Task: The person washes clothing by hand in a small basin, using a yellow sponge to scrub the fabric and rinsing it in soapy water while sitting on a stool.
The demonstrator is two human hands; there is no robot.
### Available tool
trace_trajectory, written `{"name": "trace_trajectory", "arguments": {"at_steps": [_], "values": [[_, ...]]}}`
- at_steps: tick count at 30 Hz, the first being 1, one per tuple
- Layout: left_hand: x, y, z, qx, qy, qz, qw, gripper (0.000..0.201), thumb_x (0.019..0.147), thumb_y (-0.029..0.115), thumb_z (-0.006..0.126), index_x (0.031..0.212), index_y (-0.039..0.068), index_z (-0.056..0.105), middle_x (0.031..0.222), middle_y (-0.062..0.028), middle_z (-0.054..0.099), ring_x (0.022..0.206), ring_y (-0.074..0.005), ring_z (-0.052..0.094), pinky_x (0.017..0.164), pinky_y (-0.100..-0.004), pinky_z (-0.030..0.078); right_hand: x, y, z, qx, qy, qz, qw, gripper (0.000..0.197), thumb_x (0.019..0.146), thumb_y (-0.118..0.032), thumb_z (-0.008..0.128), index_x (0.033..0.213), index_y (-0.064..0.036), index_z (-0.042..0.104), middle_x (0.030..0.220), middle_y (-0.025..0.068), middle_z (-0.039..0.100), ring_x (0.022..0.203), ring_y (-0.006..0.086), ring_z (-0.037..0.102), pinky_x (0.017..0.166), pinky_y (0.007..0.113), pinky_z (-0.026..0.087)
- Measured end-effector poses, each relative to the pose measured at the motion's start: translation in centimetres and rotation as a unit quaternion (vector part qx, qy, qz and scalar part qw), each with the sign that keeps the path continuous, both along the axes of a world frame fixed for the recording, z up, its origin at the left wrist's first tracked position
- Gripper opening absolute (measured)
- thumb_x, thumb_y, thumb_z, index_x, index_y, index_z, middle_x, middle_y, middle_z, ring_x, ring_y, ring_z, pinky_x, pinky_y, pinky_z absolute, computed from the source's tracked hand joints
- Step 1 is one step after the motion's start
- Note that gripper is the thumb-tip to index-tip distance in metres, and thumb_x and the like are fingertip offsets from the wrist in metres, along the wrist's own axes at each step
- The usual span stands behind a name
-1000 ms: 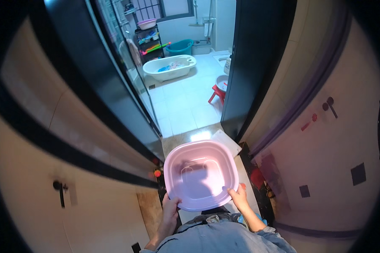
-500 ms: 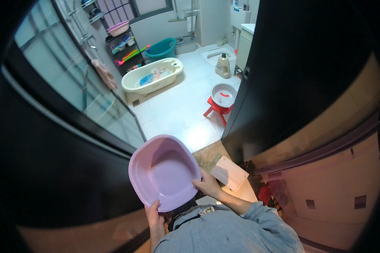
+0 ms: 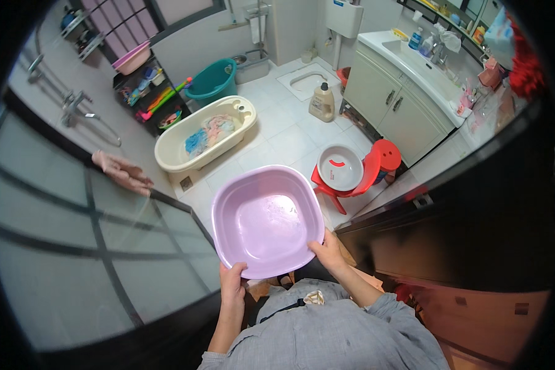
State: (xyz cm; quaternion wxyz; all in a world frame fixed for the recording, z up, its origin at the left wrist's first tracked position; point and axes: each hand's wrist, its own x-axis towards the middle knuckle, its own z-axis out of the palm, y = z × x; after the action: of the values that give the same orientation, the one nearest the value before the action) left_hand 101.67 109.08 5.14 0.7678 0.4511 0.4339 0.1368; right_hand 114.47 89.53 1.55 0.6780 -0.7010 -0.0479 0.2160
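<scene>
A purple plastic basin (image 3: 268, 225) with nothing in it is held out in front of me at the doorway. My left hand (image 3: 232, 285) grips its near left rim, thumb over the edge. On the near right rim my right hand (image 3: 330, 251) is closed the same way; the fingers of both hands are hidden beneath. Ahead on the floor stands a cream baby bathtub (image 3: 166, 148) holding blue and pink cloth (image 3: 206, 135). To the right, a grey-white basin (image 3: 340, 168) rests on a red plastic chair (image 3: 370, 176).
A frosted glass door (image 3: 105, 259) borders the left; a dark door (image 3: 475, 216) borders the right. Beyond are a teal tub (image 3: 213, 80), a detergent jug (image 3: 322, 103), a squat toilet (image 3: 305, 80), a shelf rack (image 3: 148, 92) and a sink cabinet (image 3: 394, 98). A red stool (image 3: 387, 154) stands beside the chair.
I have moved forward into the doorway, still holding the purple basin, which is now further right in view. The sink cabinet and red stool have come into sight.
</scene>
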Motion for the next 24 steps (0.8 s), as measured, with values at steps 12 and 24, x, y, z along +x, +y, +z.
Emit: {"name": "trace_trajectory", "arguments": {"at_steps": [12,24], "values": [[15.9,10.9,-1.5,-0.085,0.103,0.093,0.987,0.038,0.066,-0.002,0.05,0.104,0.0,0.042,0.087,-0.0119,0.053,0.069,-0.0217,0.058,0.049,-0.0289,0.053,17.9,12.9,1.2,-0.127,0.017,0.069,0.989,0.044,0.068,-0.019,0.05,0.108,-0.0002,0.045,0.091,0.0168,0.056,0.081,0.0244,0.055,0.076,0.032,0.042],[23.3,18.3,-9.1,-0.172,0.257,0.092,0.947,0.027,0.066,-0.004,0.05,0.092,-0.001,0.046,0.082,-0.0087,0.052,0.066,-0.0187,0.056,0.047,-0.0265,0.052,25.0,9.2,-15.2,0.041,0.371,-0.264,0.889,0.043,0.081,-0.031,0.049,0.11,-0.0001,0.042,0.101,0.0126,0.049,0.075,0.0221,0.057,0.059,0.031,0.05]]}}
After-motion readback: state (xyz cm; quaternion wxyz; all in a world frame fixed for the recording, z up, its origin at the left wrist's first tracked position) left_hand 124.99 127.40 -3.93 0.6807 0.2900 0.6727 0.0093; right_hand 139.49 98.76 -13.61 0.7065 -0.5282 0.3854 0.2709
